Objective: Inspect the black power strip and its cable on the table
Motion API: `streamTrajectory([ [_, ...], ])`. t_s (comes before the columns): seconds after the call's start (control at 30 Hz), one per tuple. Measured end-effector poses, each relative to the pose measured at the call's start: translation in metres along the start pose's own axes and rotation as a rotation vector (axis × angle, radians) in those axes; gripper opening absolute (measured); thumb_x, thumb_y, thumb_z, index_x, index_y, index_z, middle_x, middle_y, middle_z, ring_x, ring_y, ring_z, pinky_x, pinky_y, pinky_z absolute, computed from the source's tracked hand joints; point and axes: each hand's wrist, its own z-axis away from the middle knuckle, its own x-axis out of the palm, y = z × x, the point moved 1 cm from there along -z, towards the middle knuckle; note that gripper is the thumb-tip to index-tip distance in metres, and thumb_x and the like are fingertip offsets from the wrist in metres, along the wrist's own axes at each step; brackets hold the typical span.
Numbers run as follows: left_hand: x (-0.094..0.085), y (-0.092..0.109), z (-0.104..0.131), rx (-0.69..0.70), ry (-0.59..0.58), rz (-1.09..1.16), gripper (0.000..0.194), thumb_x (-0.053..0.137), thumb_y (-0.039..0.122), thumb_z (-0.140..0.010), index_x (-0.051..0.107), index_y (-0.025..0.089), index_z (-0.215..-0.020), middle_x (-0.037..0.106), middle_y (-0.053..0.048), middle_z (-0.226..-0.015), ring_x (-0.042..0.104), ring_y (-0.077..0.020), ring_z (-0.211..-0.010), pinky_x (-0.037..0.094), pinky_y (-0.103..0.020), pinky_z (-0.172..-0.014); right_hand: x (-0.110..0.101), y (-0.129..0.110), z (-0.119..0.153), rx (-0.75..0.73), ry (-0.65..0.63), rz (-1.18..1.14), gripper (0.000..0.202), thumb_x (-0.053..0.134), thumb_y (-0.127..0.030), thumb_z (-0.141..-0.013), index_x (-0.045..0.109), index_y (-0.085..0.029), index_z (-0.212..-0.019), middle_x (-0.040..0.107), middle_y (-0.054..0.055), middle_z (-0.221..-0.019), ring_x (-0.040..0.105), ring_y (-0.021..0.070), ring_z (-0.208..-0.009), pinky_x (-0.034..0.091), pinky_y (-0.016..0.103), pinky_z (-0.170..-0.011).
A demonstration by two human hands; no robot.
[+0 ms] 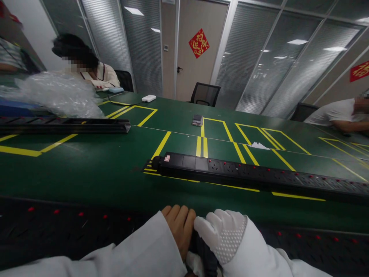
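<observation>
A broad green table marked out in yellow tape (95,179) is spreading away from the person. Along its near side a long black strip dotted with red (72,227) is lying under and to either side of the hands; they are hiding its middle, so whether it is running unbroken there I cannot tell. Its long axis is going crosswise, left to right, dipping slightly rightward, and both ends are passing beyond the view. A band of green tabletop is separating its far edge from a long black power strip with sockets and red switches (253,173), which is lying nearly parallel, its capped end pointing left and its row of sockets heading off to the right. Farther left, an open black metal channel (66,126) is lying crosswise, its cut end facing right, with a crumpled clear plastic bag (62,94) heaping up behind it.

The bare left hand (180,227) and the right hand in a white dotted glove (226,232) are meeting knuckles-up over the near strip, thumb sides almost touching. Their fingers are lying bent, but their undersides are being hidden, so I cannot tell whether they are grasping anything. Just below and between them a dark piece (206,254) is showing, its visible length pointing toward the person. Past the power strip, a small dark boxy item (197,120) is sitting beside the tape.
</observation>
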Motion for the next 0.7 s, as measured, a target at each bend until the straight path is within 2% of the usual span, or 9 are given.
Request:
streamTrajectory([
  [0.27,0.0003,-0.0037,0.0017,0.035,-0.039,0.011,0.028,0.032,0.009,-0.09,0.057,0.017,-0.101,0.06,-0.006,-0.084,0.055,-0.0191,-0.07,0.04,-0.034,-0.061,0.0039,-0.0039,0.0019,0.039,0.014,0.011,0.016,0.038,-0.012,-0.075,0.035,-0.025,-0.068,0.041,-0.006,-0.046,0.041,0.0169,-0.036,0.006,0.032,-0.05],
  [0.47,0.0003,-0.0028,0.0011,0.032,-0.012,-0.004,0.031,0.029,0.007,-0.091,0.057,0.017,-0.099,0.059,-0.004,-0.08,0.055,-0.0188,-0.069,0.038,-0.034,-0.06,0.0051,-0.0067,0.0042,0.098,0.066,0.051,0.016,0.041,-0.01,-0.069,0.034,-0.024,-0.066,0.041,-0.005,-0.045,0.04,0.0176,-0.035,0.004,0.033,-0.053],
  [0.63,-0.0034,-0.0027,-0.0004,0.025,-0.057,-0.004,0.026,0.032,0.016,-0.093,0.058,0.019,-0.097,0.058,-0.004,-0.079,0.054,-0.0199,-0.068,0.038,-0.034,-0.059,0.0061,-0.0072,0.0056,0.093,0.063,0.102,0.016,0.041,-0.008,-0.069,0.04,-0.024,-0.07,0.043,-0.004,-0.047,0.041,0.0176,-0.036,0.004,0.032,-0.055],
  [0.7,-0.0032,-0.0026,-0.0005,0.02,-0.057,-0.017,0.027,0.032,0.013,-0.092,0.058,0.019,-0.097,0.059,-0.004,-0.079,0.055,-0.0197,-0.068,0.038,-0.034,-0.059,0.0072,-0.0066,0.0056,0.096,0.092,0.082,0.015,0.042,-0.009,-0.069,0.043,-0.024,-0.073,0.044,-0.005,-0.047,0.041,0.0172,-0.035,0.004,0.032,-0.055],
])
